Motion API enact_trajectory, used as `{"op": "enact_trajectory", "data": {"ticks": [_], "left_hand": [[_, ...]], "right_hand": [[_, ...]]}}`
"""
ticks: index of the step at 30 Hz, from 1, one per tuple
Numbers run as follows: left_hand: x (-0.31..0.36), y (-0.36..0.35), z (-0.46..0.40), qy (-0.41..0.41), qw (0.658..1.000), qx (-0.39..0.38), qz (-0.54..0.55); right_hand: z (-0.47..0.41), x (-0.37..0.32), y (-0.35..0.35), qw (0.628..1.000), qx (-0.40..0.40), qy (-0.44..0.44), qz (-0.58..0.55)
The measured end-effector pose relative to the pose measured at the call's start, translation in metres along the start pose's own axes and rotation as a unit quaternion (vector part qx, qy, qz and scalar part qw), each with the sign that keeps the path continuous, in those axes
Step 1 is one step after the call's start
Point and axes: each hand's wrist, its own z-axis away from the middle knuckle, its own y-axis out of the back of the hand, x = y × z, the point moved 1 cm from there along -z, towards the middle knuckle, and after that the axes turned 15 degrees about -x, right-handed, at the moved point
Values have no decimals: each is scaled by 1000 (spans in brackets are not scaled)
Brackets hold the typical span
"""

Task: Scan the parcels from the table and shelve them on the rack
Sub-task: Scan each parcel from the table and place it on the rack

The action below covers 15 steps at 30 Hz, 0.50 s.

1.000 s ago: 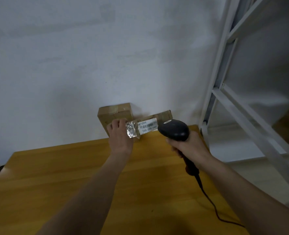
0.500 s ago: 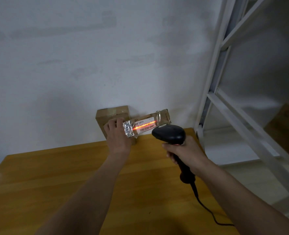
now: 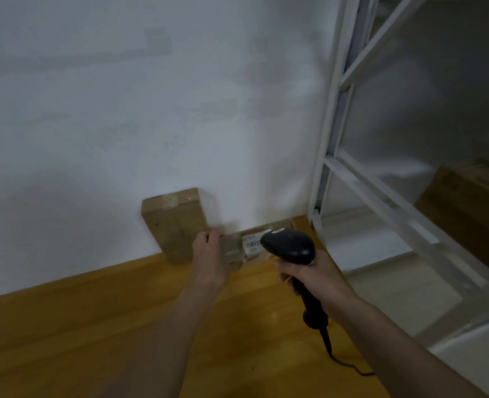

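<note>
My left hand (image 3: 210, 258) grips the left end of a long flat parcel (image 3: 247, 246) wrapped in shiny tape, with a white barcode label facing me. The parcel is held low over the far right of the wooden table (image 3: 122, 326). My right hand (image 3: 309, 275) holds a black corded barcode scanner (image 3: 290, 246), whose head covers the parcel's right part. No red scan line shows on the label. A second cardboard parcel (image 3: 175, 224) stands upright against the wall behind my left hand.
A white metal rack (image 3: 360, 191) stands right of the table, with a large cardboard box (image 3: 472, 214) on one of its shelves. The scanner's cable (image 3: 349, 366) trails over the table's right edge. A white wall closes the far side.
The red scan line on the label has gone out. The parcel has dropped lower toward the table, and the scanner has moved in closer over its right end.
</note>
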Motion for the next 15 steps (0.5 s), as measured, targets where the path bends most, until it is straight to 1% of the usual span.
{"op": "enact_trajectory", "data": {"ticks": [2, 4, 6, 10, 15], "left_hand": [[8, -11, 2, -17, 996, -83, -27], [19, -22, 6, -47, 984, -158, -63], [33, -32, 15, -77, 970, -212, -90], [70, -50, 38, -111, 952, -283, -38], [128, -69, 81, -160, 935, -306, -84]], "right_hand": [[10, 11, 3, 999, 34, -12, -27], [22, 21, 8, 996, 67, -21, -46], [37, 28, 15, 994, 88, -22, -61], [72, 39, 36, 990, 112, -8, -83], [132, 57, 68, 986, 135, 14, -100]]}}
